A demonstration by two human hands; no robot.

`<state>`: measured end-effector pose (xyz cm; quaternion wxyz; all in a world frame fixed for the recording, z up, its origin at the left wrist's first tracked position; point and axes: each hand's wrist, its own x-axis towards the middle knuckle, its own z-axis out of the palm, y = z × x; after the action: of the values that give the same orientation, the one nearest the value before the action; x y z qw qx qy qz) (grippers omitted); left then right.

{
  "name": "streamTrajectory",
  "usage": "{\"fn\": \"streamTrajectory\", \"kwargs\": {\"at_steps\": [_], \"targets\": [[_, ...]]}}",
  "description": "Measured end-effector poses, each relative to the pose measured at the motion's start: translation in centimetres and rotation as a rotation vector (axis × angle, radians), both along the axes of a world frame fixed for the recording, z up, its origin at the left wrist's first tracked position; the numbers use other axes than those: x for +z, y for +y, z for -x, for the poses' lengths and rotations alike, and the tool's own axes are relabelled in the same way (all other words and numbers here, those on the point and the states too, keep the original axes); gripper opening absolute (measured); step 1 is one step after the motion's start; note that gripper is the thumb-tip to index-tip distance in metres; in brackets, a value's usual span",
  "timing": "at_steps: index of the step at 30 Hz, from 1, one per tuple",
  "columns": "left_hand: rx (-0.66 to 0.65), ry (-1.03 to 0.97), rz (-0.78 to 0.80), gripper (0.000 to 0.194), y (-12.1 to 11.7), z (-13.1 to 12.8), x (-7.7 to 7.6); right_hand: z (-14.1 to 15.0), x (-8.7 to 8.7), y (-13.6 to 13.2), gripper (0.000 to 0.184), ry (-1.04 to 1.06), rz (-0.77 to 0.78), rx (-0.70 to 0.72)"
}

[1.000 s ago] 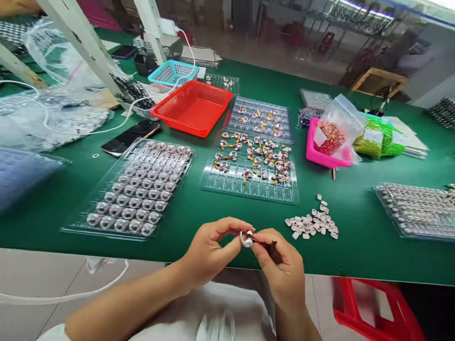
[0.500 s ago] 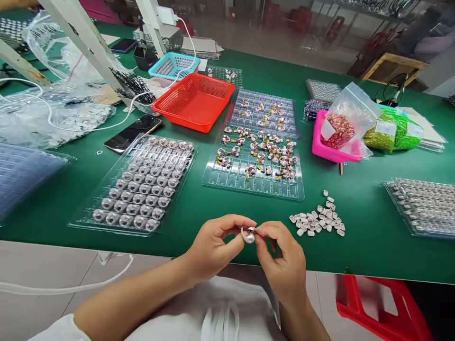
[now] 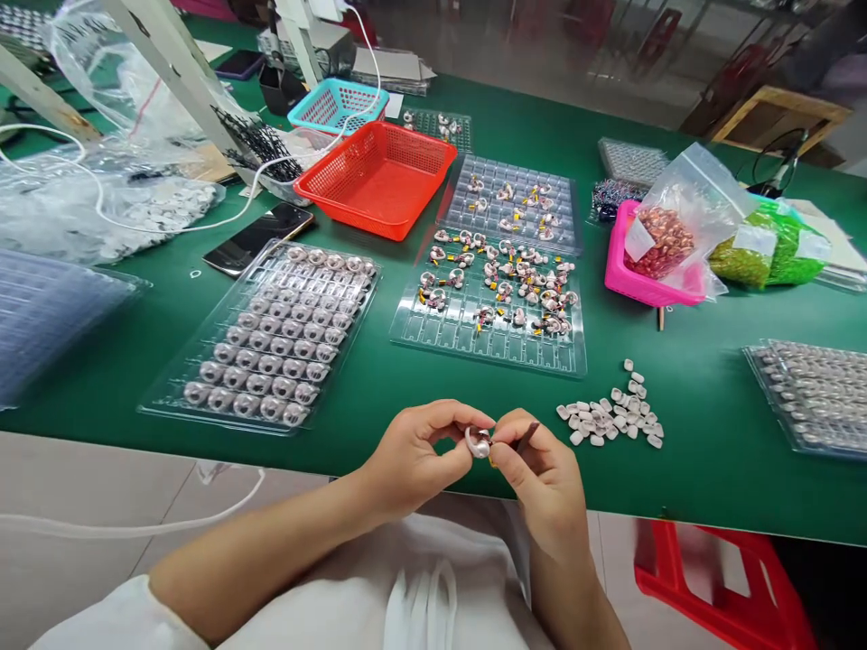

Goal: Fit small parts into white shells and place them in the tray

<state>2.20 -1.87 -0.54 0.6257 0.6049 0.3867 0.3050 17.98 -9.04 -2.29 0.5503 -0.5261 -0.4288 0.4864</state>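
My left hand (image 3: 424, 456) is closed in a pinch on a small pearly earbud housing (image 3: 480, 444) with a curved hook. My right hand (image 3: 542, 478) is closed too, its thumb and forefinger at the housing's right side. A dark, thin tool-like strip (image 3: 527, 437) sticks up between its fingers; its lower end is hidden. A bit of yellow (image 3: 492, 461) shows by the right thumb tip. Small whitish caps (image 3: 613, 417) lie loose on the table to the right. Beyond my hands, a clear tray (image 3: 467, 348) carries earbud parts with wires and yellow pieces.
A tray of pearly housings (image 3: 267, 348) lies left, another tray (image 3: 813, 397) far right. Behind are a red basket (image 3: 376, 212), a blue basket (image 3: 339, 104) and a phone (image 3: 257, 239). A pink basket (image 3: 654, 287) holds a bag of copper-coloured parts. A red stool (image 3: 718, 587) stands below the table edge.
My right hand's fingers have shifted, and the dark strip now shows above them. A bit of yellow has come into sight beside the housing. The view has turned slightly.
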Motion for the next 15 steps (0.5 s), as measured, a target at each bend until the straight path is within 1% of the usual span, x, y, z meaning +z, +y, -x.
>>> {"fn": "streamTrajectory", "kwargs": {"at_steps": [4,6,8,12,15], "targets": [[-0.043,-0.053,0.081,0.015,0.1,0.0,0.0,0.6,-0.8,0.1,0.016,0.075,-0.015,-0.006],[-0.064,-0.089,0.120,0.015,0.1,0.1,0.0,0.9,-0.9,0.1,0.014,0.088,-0.031,-0.019],[-0.071,-0.113,0.125,0.015,0.1,0.2,-0.2,1.1,-0.9,0.0,0.012,0.071,-0.059,-0.047],[-0.068,-0.110,0.102,0.015,0.1,0.4,-0.4,1.2,-0.6,-0.3,0.003,-0.107,-0.108,-0.082],[-0.077,-0.065,0.097,0.018,0.2,0.6,-0.2,0.9,0.0,-0.5,0.010,-0.282,-0.133,-0.072]]}}
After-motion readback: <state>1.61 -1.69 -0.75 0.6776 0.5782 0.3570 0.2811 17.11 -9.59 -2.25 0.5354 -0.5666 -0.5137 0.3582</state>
